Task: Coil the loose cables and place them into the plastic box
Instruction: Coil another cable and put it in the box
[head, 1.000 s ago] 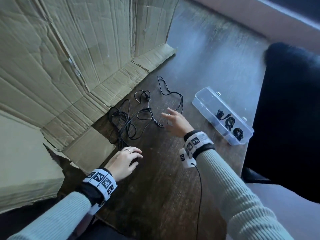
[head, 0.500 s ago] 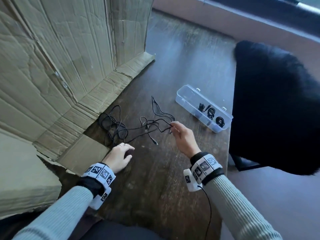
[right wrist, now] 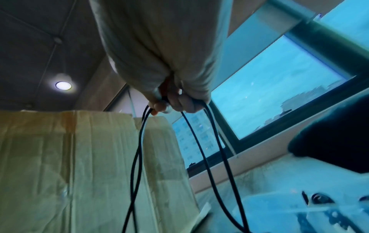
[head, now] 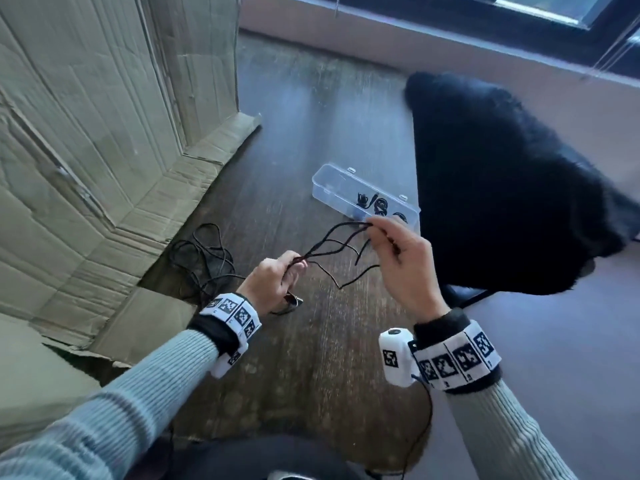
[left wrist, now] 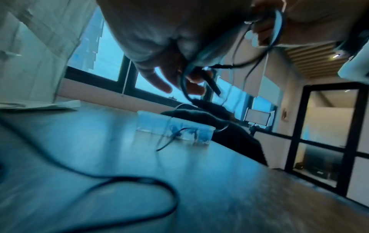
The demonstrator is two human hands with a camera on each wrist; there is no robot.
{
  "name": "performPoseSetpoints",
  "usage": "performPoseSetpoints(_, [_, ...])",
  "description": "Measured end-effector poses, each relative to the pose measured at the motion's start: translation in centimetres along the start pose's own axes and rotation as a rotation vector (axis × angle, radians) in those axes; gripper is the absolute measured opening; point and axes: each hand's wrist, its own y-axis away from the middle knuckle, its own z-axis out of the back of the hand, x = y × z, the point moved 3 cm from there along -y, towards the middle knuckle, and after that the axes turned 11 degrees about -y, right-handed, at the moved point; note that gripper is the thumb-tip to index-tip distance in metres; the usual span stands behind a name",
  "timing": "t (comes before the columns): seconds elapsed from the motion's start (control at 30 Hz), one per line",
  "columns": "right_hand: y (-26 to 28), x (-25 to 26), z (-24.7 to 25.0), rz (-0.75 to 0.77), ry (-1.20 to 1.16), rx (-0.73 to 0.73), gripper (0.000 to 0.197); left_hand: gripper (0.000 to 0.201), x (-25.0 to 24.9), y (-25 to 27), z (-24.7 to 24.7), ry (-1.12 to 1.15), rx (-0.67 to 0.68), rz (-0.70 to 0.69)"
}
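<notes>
A thin black cable (head: 334, 242) hangs in several strands between my two hands above the dark wooden table (head: 311, 375). My left hand (head: 294, 271) grips the gathered strands at one end. My right hand (head: 375, 226) pinches the loops at the other end, just in front of the clear plastic box (head: 325, 181). The box is open and holds a few small coiled cables (head: 379, 206). In the right wrist view the fingers (right wrist: 179, 102) curl round the strands (right wrist: 207, 149) that hang below them. A loose tangle of cable (head: 204, 258) lies on the table left of my left hand.
Large flattened cardboard (head: 104, 133) stands and lies along the left side of the table. A black furry chair (head: 502, 185) stands close against the table's right edge, just behind the box. A wall and a window sill run along the far side.
Both hands have risen from the table. The right hand picked up the cable, the left hand took hold of it too, and it now hangs in loops between them.
</notes>
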Motion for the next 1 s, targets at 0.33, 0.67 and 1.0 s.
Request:
performPoseSetpoints(0.33, [3.0, -0.7, 7.9, -0.163, 0.099, -0.327, 0.014, 0.027, 6.1, 2.0, 2.9, -0.311, -0.023, -0.039])
performPoseSetpoints(0.67, [5.6, -5.1, 9.8, -0.391, -0.02, -0.485, 0.017, 0.009, 2.2, -0.9, 8.1, 0.28, 0.396, 0.339])
performPoseSetpoints(1.0, [8.5, -8.9, 7.5, -0.648, 0.16, 0.012, 0.017, 0.042, -3.0, -1.6, 8.2, 0.529, 0.275, 0.251])
